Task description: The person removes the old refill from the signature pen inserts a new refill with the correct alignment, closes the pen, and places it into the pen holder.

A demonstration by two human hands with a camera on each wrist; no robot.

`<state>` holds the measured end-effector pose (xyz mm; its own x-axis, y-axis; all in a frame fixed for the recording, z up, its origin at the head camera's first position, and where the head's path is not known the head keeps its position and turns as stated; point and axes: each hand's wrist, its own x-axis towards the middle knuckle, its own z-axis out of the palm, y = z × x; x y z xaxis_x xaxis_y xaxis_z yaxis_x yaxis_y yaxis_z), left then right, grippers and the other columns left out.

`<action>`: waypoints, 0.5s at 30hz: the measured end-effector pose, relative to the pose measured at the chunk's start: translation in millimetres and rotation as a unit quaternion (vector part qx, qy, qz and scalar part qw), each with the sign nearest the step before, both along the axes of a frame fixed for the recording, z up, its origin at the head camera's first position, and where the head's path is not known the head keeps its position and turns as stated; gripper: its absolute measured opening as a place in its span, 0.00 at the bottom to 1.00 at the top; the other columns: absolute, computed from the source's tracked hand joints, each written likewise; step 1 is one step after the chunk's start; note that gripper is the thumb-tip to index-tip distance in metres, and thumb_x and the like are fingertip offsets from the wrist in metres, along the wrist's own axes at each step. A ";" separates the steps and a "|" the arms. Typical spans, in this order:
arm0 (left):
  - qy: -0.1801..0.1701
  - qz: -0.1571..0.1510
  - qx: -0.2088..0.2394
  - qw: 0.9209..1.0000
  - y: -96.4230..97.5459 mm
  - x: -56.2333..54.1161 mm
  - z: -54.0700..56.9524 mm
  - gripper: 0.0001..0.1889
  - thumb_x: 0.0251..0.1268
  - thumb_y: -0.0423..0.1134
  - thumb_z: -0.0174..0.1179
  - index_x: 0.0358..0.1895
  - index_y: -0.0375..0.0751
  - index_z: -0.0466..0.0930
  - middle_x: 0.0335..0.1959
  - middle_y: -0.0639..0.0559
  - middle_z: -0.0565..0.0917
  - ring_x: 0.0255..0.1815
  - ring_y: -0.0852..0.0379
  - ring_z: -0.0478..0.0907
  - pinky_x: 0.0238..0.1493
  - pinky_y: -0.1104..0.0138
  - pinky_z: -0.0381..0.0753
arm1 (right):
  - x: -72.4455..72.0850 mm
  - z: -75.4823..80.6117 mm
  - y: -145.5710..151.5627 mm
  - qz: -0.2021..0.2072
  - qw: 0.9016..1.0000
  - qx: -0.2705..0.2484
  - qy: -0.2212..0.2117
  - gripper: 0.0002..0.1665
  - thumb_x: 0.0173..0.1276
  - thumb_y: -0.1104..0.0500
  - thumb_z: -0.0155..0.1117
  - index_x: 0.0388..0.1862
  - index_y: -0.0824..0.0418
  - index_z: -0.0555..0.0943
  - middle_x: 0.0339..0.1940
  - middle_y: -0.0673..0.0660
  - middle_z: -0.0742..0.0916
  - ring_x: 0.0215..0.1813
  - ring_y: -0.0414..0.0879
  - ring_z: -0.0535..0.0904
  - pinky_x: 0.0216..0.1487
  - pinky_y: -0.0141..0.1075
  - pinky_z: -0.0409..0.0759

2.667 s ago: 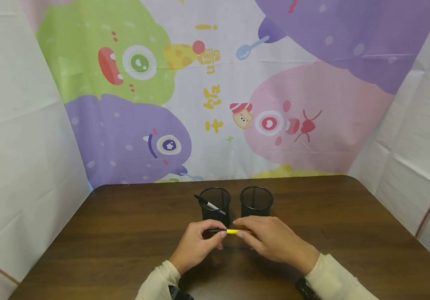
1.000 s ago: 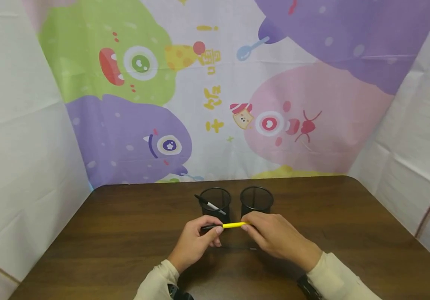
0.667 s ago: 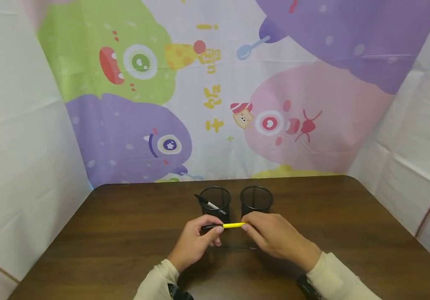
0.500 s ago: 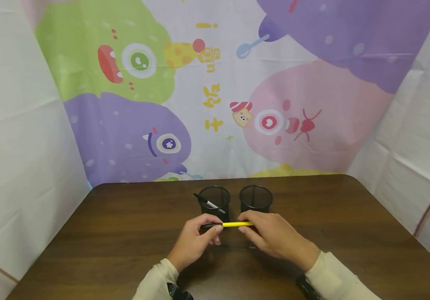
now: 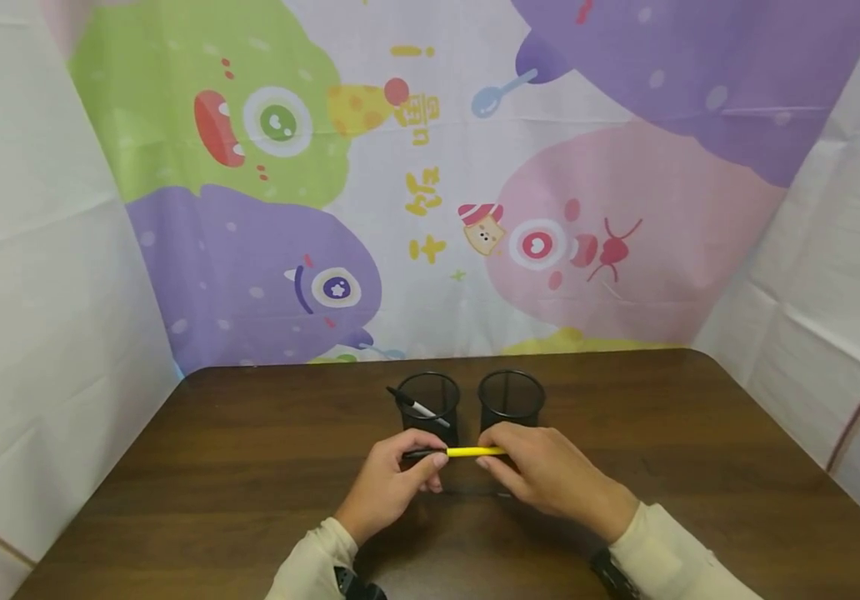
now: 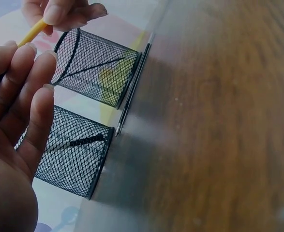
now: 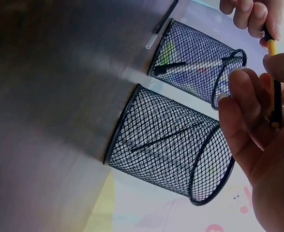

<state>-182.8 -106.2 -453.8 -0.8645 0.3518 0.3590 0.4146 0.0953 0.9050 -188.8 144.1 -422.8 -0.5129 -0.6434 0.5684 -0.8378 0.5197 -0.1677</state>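
Note:
In the head view a yellow and black pen lies level between the hands. My left hand pinches its black section between thumb and fingers. The yellow barrel runs into my right hand, whose thumb and fingers hold it. The right wrist view shows the pen's black clip end inside that hand. On the table lies a thin pen refill, in front of two black mesh pen cups; the hands mostly hide it in the head view. The left cup holds a black-and-white marker, leaning on the rim.
The right mesh cup stands beside the left one, a small gap between them. Both are on a brown wooden table. A cloth printed with cartoon monsters hangs behind; white cloth encloses the sides.
More yellow barrel shows between the hands than 2.7 seconds ago. Over the last second my right fingertips have shifted a little along the barrel. The left hand keeps its pinch; the cups stay put.

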 end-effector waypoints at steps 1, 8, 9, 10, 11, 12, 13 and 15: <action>-0.001 -0.002 0.001 1.000 0.1 0.3 0.1 0.10 0.71 0.37 0.63 0.48 0.34 0.82 0.34 0.34 0.84 0.27 0.55 0.84 0.32 0.62 0.86 | 0.2 -0.1 0.1 0.002 1.000 -0.001 0.002 0.08 0.69 0.56 0.69 0.43 0.55 0.80 0.32 0.40 0.81 0.25 0.30 0.69 0.27 0.24 0.72; -0.001 -0.004 0.001 1.000 2.1 1.0 -0.1 0.09 0.71 0.38 0.64 0.48 0.37 0.82 0.34 0.33 0.84 0.27 0.55 0.84 0.33 0.62 0.86 | 0.1 -0.7 0.8 0.018 1.000 -0.010 0.017 0.06 0.70 0.58 0.68 0.42 0.57 0.82 0.34 0.41 0.83 0.26 0.30 0.69 0.27 0.23 0.73; -0.001 -0.003 0.002 1.000 2.3 0.9 0.2 0.10 0.71 0.38 0.64 0.48 0.36 0.82 0.34 0.33 0.84 0.27 0.55 0.84 0.33 0.62 0.86 | 0.0 -0.8 0.8 0.019 1.000 -0.011 0.019 0.05 0.70 0.58 0.68 0.42 0.56 0.82 0.34 0.41 0.82 0.25 0.30 0.69 0.27 0.23 0.73; -0.002 -0.003 0.002 1.000 2.4 0.9 0.4 0.10 0.71 0.38 0.64 0.48 0.36 0.82 0.34 0.33 0.84 0.27 0.55 0.84 0.33 0.62 0.86 | -0.2 -1.0 0.8 0.019 0.999 -0.012 0.022 0.05 0.70 0.59 0.68 0.42 0.56 0.82 0.34 0.41 0.82 0.25 0.30 0.69 0.27 0.23 0.73; -0.002 -0.002 0.001 1.000 2.6 0.9 0.6 0.10 0.70 0.38 0.64 0.48 0.35 0.82 0.34 0.33 0.84 0.27 0.55 0.84 0.33 0.62 0.86 | -0.3 -1.1 0.8 0.020 0.999 -0.013 0.023 0.04 0.70 0.59 0.68 0.42 0.56 0.82 0.34 0.41 0.82 0.25 0.30 0.69 0.27 0.23 0.72; -0.002 -0.001 0.000 1.000 2.8 0.9 0.7 0.10 0.70 0.37 0.64 0.48 0.35 0.82 0.34 0.33 0.84 0.27 0.55 0.84 0.33 0.62 0.86 | -0.4 -1.3 0.8 0.020 0.999 -0.013 0.025 0.04 0.70 0.59 0.67 0.41 0.55 0.81 0.34 0.41 0.82 0.25 0.29 0.69 0.27 0.23 0.72; -0.002 -0.001 0.001 1.000 3.0 0.9 0.8 0.10 0.70 0.37 0.64 0.48 0.33 0.82 0.34 0.33 0.84 0.27 0.55 0.84 0.32 0.62 0.86 | -0.4 -1.3 0.7 0.020 0.999 -0.012 0.026 0.03 0.71 0.59 0.67 0.41 0.55 0.81 0.34 0.41 0.82 0.25 0.29 0.69 0.27 0.23 0.72; -0.001 0.000 0.001 1.000 3.5 1.0 0.6 0.11 0.70 0.36 0.64 0.48 0.32 0.82 0.34 0.32 0.84 0.26 0.55 0.84 0.32 0.62 0.86 | -0.4 -1.6 0.8 0.021 0.999 -0.011 0.028 0.02 0.72 0.58 0.66 0.41 0.54 0.81 0.34 0.41 0.82 0.26 0.29 0.69 0.27 0.23 0.73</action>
<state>-181.8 -102.7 -453.2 -0.8652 0.3510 0.3581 0.4131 0.0941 0.9058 -189.2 144.9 -424.5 -0.4530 -0.6506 0.6095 -0.8670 0.4807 -0.1313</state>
